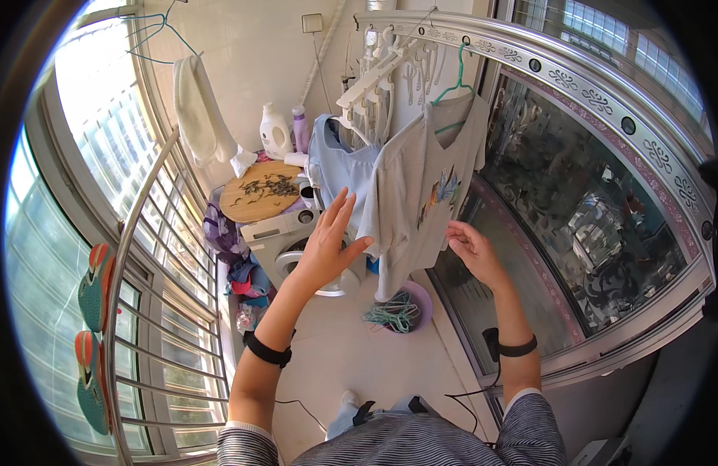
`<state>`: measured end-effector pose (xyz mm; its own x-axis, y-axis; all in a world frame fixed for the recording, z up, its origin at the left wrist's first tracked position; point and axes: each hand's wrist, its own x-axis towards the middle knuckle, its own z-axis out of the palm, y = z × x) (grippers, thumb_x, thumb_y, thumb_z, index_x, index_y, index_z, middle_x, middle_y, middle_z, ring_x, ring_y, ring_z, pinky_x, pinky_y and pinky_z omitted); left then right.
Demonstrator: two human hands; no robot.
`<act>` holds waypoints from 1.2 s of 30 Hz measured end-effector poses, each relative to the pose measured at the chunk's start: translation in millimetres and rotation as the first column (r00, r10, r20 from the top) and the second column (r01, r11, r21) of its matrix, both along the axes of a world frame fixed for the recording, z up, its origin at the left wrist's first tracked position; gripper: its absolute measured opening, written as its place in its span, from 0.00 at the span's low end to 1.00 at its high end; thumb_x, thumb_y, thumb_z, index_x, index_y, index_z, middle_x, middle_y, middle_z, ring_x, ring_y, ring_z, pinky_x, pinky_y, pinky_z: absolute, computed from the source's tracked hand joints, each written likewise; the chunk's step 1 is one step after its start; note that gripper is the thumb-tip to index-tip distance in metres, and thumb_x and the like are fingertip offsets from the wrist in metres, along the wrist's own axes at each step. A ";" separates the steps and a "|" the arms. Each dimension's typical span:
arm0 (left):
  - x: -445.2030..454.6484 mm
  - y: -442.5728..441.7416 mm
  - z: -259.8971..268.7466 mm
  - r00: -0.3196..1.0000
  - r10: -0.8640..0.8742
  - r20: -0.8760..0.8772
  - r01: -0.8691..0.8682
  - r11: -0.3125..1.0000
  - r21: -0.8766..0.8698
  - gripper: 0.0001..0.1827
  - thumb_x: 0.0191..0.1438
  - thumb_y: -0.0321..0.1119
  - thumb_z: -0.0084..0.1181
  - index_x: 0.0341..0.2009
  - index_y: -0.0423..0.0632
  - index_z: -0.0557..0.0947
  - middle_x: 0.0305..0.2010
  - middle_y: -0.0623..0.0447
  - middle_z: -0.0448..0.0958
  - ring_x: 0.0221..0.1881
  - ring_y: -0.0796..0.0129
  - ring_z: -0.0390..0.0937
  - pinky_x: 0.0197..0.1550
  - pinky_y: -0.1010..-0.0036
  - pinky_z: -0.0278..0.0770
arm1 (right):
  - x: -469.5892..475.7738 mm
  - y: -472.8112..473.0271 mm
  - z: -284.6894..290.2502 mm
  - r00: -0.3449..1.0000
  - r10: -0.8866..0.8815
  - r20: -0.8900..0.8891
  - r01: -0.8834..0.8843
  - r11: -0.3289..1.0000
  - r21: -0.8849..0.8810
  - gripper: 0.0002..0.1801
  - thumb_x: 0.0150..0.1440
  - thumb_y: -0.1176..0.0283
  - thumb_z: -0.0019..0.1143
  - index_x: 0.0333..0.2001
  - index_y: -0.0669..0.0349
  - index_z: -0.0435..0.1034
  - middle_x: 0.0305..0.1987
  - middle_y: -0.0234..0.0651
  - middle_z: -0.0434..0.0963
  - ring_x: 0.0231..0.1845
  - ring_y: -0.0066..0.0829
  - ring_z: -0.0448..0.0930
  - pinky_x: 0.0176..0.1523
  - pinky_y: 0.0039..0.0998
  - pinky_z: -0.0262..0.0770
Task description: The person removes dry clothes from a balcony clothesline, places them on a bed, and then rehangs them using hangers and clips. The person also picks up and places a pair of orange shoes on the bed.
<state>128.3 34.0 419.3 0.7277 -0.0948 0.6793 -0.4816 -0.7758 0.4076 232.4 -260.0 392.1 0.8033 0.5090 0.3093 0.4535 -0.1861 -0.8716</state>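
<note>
A grey T-shirt with a colourful feather print hangs on a green hanger from the rail. At its left side, my left hand is raised with fingers apart, holding nothing. My right hand is by the shirt's lower right edge with its fingers bent; whether they pinch the cloth cannot be told. Behind the shirt hangs a light blue garment on a white hanger. Below stands a purple bucket with many hangers in it.
A washing machine stands beyond my left hand, with a round wooden board bearing dark dried pieces and a detergent bottle behind. Metal window bars with shoes run along the left. Glass sliding doors line the right. Cables lie near my feet.
</note>
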 end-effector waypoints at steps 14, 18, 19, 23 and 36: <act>167.3 -51.3 96.6 0.994 0.085 -0.071 -0.074 0.986 0.149 0.16 0.54 0.45 0.51 0.34 0.44 0.74 0.27 0.40 0.75 0.35 0.43 0.74 0.35 0.54 0.70 | 115.9 34.0 88.1 0.853 -0.326 0.408 0.317 0.944 0.092 0.24 0.58 0.74 0.49 0.59 0.60 0.59 0.57 0.38 0.64 0.49 0.26 0.72 0.48 0.25 0.71; 187.7 -42.1 98.6 0.997 0.005 -0.071 -0.003 0.999 0.032 0.14 0.56 0.41 0.48 0.30 0.43 0.71 0.26 0.38 0.72 0.32 0.41 0.70 0.33 0.54 0.66 | 173.2 34.4 119.6 0.673 -0.445 0.590 0.398 0.891 0.218 0.27 0.59 0.73 0.48 0.62 0.56 0.55 0.61 0.41 0.60 0.53 0.30 0.71 0.51 0.27 0.70; 190.1 -38.9 98.0 0.999 -0.011 -0.031 0.011 1.000 0.016 0.13 0.55 0.41 0.48 0.30 0.43 0.71 0.26 0.39 0.72 0.33 0.41 0.71 0.33 0.54 0.67 | 188.2 37.6 127.8 0.621 -0.485 0.615 0.482 0.856 0.189 0.27 0.59 0.73 0.48 0.62 0.55 0.54 0.61 0.41 0.60 0.53 0.32 0.71 0.52 0.27 0.69; 189.7 -32.9 91.2 1.000 -0.004 0.020 0.005 0.998 -0.060 0.11 0.55 0.37 0.50 0.29 0.43 0.70 0.28 0.43 0.71 0.31 0.43 0.71 0.32 0.55 0.67 | 217.9 54.5 152.8 0.467 -0.442 0.766 0.456 0.862 0.220 0.23 0.59 0.72 0.45 0.59 0.55 0.59 0.56 0.42 0.63 0.54 0.40 0.69 0.54 0.31 0.67; 130.6 -14.7 -30.3 0.965 -0.141 -0.223 0.079 0.961 -0.267 0.16 0.52 0.30 0.54 0.46 0.45 0.69 0.33 0.40 0.75 0.34 0.43 0.73 0.36 0.62 0.70 | 114.6 87.8 116.5 0.489 -0.138 0.861 0.434 0.895 -0.103 0.11 0.45 0.79 0.59 0.35 0.56 0.73 0.28 0.30 0.70 0.32 0.33 0.74 0.32 0.32 0.69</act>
